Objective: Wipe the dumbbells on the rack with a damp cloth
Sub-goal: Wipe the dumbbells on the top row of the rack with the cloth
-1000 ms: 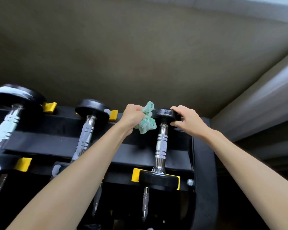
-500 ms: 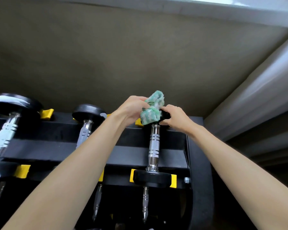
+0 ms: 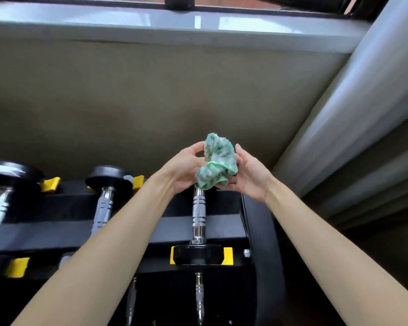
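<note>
Cloth [image 3: 218, 162], above the right end of the rack [image 3: 151, 234]: green-and-white terry fabric with a nubby pile, matt.

Rack: black painted metal, smooth, low sheen.

Dumbbell [image 3: 198, 215] at the rack's right end: the handle is chromed metal and glossy, with a rough knurled middle band and smooth grooved rings. The head [image 3: 198, 254] is black and smooth with a dull sheen; rubber or plastic, cannot tell which.

Cradles [image 3: 228, 255] on the rack's front rail: yellow, smooth, plastic-looking, satin.

Bolt [image 3: 246, 252] at the rack's right front corner: bare shiny metal.

Wall [image 3: 151, 102] behind the rack: beige, matt.

Sill [image 3: 127, 22] above the rack: grey, glossy, reflective.
</note>
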Demonstrator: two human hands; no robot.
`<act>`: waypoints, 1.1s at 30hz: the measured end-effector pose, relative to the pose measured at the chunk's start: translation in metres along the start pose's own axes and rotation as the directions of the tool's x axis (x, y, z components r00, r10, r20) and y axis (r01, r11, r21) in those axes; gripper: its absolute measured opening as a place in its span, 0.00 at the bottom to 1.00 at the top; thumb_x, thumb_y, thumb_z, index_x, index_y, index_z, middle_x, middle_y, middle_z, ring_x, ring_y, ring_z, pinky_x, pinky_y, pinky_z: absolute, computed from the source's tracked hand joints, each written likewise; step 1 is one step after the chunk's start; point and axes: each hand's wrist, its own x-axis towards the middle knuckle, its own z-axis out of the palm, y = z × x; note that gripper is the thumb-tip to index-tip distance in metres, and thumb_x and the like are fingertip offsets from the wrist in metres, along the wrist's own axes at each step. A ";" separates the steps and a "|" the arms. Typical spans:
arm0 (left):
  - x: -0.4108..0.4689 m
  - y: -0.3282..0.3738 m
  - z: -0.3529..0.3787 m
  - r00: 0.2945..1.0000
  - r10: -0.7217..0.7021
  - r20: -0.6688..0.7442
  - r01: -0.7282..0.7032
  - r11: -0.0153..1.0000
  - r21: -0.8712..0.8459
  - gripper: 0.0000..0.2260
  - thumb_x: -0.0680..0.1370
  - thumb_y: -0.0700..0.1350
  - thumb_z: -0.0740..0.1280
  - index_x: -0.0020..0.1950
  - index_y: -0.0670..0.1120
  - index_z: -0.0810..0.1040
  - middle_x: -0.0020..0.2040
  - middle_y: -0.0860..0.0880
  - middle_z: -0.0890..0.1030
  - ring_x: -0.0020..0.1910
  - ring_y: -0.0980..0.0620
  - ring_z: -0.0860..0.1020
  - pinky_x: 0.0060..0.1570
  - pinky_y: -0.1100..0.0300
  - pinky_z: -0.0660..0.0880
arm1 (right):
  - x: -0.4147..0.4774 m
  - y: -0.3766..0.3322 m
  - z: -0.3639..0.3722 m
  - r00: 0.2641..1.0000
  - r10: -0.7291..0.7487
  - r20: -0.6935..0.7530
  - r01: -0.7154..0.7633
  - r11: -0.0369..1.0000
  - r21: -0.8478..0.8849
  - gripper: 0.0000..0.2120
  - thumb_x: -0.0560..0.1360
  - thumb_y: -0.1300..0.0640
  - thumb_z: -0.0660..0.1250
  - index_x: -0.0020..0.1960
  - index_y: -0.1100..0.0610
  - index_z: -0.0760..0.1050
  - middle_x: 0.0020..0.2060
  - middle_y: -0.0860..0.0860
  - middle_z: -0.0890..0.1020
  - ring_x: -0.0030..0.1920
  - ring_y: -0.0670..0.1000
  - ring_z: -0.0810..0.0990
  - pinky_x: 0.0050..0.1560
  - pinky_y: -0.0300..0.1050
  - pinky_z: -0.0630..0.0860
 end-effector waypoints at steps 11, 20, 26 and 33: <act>0.005 -0.011 0.029 0.945 0.086 -0.317 -0.034 0.986 0.166 0.15 0.72 0.23 0.57 0.40 0.39 0.78 0.38 0.42 0.79 0.34 0.49 0.78 0.33 0.61 0.78 | -0.012 0.009 -0.021 0.976 -0.134 -0.173 0.151 0.985 0.085 0.12 0.73 0.73 0.62 0.48 0.60 0.79 0.34 0.52 0.84 0.32 0.47 0.82 0.32 0.38 0.78; 0.017 -0.013 0.048 0.934 -0.059 -0.353 0.089 0.994 0.070 0.04 0.73 0.40 0.69 0.43 0.39 0.78 0.42 0.41 0.80 0.40 0.46 0.79 0.48 0.51 0.79 | -0.016 0.008 -0.027 0.886 -0.348 -0.308 0.355 0.934 -0.035 0.12 0.73 0.70 0.61 0.48 0.61 0.80 0.40 0.52 0.83 0.38 0.47 0.80 0.36 0.36 0.77; 0.028 -0.014 0.058 0.914 0.281 -0.292 -0.147 0.902 0.407 0.11 0.69 0.29 0.70 0.44 0.43 0.79 0.52 0.41 0.77 0.44 0.50 0.78 0.38 0.66 0.76 | -0.010 0.007 -0.036 0.981 -0.083 -0.177 0.143 0.920 0.364 0.20 0.76 0.46 0.63 0.65 0.55 0.72 0.57 0.59 0.78 0.55 0.57 0.79 0.54 0.51 0.78; 0.031 -0.015 0.042 0.883 0.384 -0.271 -0.233 0.859 0.456 0.16 0.67 0.33 0.66 0.49 0.51 0.77 0.54 0.47 0.77 0.51 0.50 0.79 0.50 0.56 0.79 | 0.016 0.007 -0.052 0.949 -0.203 -0.241 0.275 0.908 0.317 0.19 0.76 0.68 0.62 0.66 0.59 0.67 0.56 0.58 0.78 0.51 0.57 0.81 0.45 0.53 0.81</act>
